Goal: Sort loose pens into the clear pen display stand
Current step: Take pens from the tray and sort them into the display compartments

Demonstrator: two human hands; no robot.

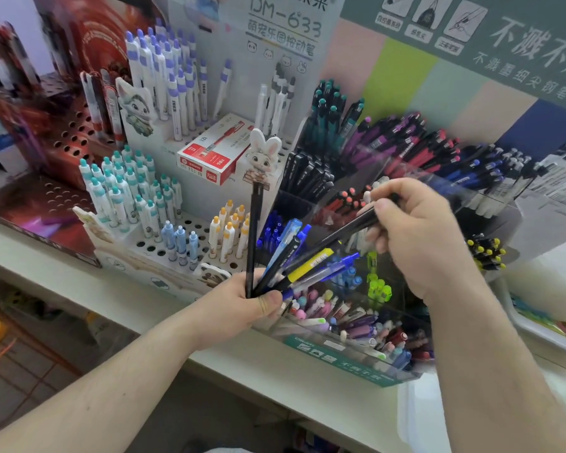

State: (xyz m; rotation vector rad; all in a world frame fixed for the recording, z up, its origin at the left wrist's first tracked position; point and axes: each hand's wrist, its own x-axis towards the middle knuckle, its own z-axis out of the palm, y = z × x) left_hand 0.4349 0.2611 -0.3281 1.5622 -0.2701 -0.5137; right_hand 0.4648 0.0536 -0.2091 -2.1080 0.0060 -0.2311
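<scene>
Two bare forearms enter from the near edge and meet over a white shelf (pixel 164 308). At near centre, the left hand (pixel 239 305) grips a fan of loose pens (pixel 294 259) by their lower ends, fingers curled round the bundle and thumb pressed across its front. The fan includes a black pen topped with a rabbit figure (pixel 262 155) standing nearly upright, several blue pens, and one with a yellow barrel (pixel 311 263). To the right and slightly farther, the right hand (pixel 415 237) pinches the upper end of a black pen (pixel 350 228) between thumb and curled fingers; this pen slants down to the left, its lower end lying among the fanned pens. Whether that lower end is held by the left hand cannot be told.

Directly behind and beneath both hands stands the clear pen display stand (pixel 350 358), tiered, with a green label along its near base. Its compartments hold grouped pens: pastel mixed pens nearest, neon-green ones just behind, blue and red in the middle rows, black, teal, purple and pink-red farther back. Motion blur obscures the far right compartments.

Left of the stand is a white perforated pen rack (pixel 151 246) carrying white pens with teal, blue, yellow and purple caps, and a red-and-white pen box (pixel 213 155) lying on its middle tier. A dark red perforated rack (pixel 56 191) lies at far left.
</scene>
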